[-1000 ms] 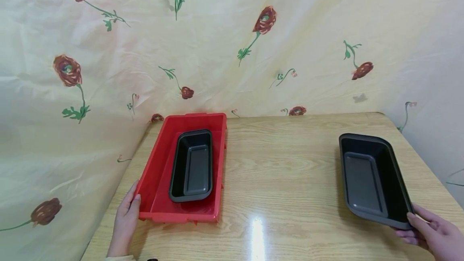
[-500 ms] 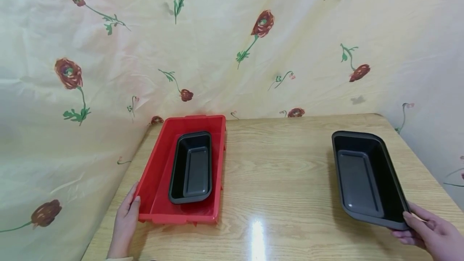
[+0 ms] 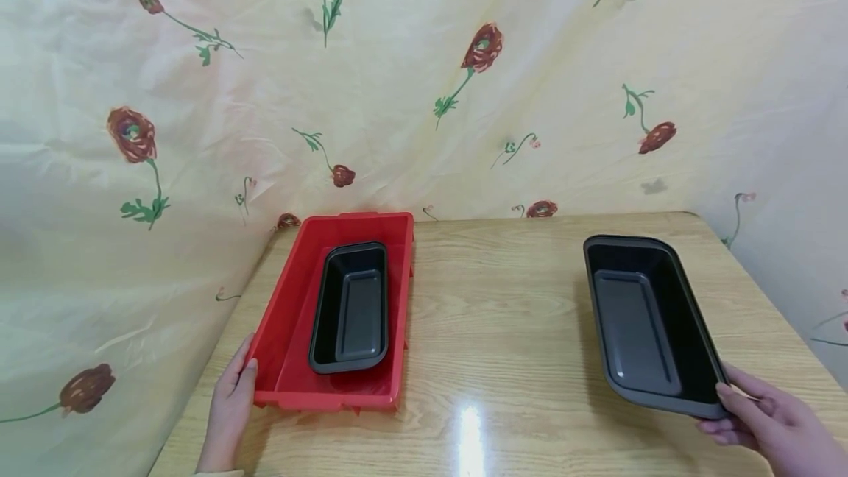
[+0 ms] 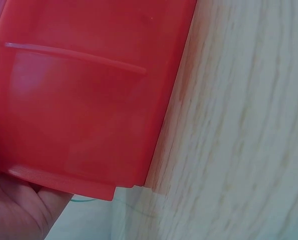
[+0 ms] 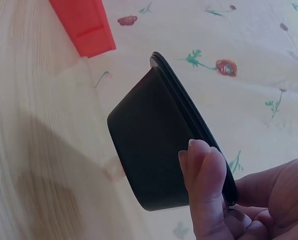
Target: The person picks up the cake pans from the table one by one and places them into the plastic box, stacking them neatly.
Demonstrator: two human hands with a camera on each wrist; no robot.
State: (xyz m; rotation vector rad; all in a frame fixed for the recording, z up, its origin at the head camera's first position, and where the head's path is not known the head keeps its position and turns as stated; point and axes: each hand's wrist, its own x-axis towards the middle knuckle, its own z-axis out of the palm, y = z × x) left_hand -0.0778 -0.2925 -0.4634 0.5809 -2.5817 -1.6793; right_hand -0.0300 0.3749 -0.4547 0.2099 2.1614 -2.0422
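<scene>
My right hand point(image 3: 771, 418) pinches the near right corner of a black loaf pan point(image 3: 636, 333), thumb on the rim and fingers beneath. In the right wrist view the loaf pan point(image 5: 154, 145) is held up over the table, tilted, its shadow falling on the wood. At the left, a red plastic tray point(image 3: 281, 337) stands on the table, and a second black loaf pan point(image 3: 361, 315) lies inside it. My left hand point(image 3: 228, 403) grips the tray's near left side, thumb at the rim. The left wrist view shows the tray's outer wall point(image 4: 78, 110) with the hand point(image 4: 18, 210) under its edge.
Both things are over a light wooden table point(image 3: 490, 315), with a strip of bare wood between tray and held pan. A flowered cloth point(image 3: 397, 79) hangs behind the table and along its sides.
The right hand has carried its loaf pan a little to the left. The left hand stays on the red tray, which keeps its place; the head view has shifted slightly.
</scene>
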